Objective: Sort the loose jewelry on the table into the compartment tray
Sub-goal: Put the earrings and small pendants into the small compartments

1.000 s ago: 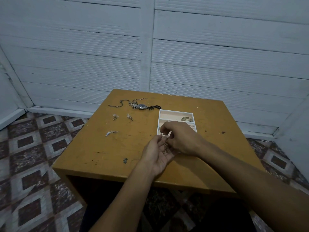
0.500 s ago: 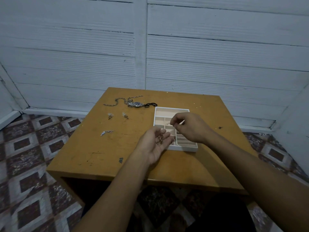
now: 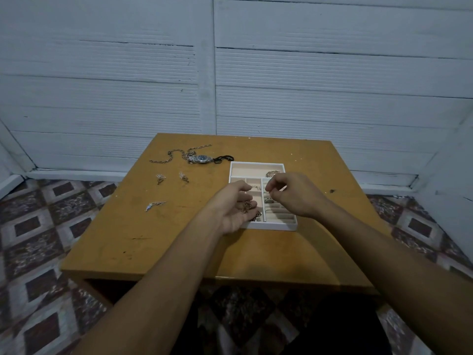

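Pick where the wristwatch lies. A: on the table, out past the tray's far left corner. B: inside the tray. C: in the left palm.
A: the wristwatch lies on the table itself, left of the tray and just beyond its far rim, outside every compartment.

White tray (image 3: 256,164), ochre table (image 3: 153,242), brown-and-grey diamond-patterned floor (image 3: 48,226).
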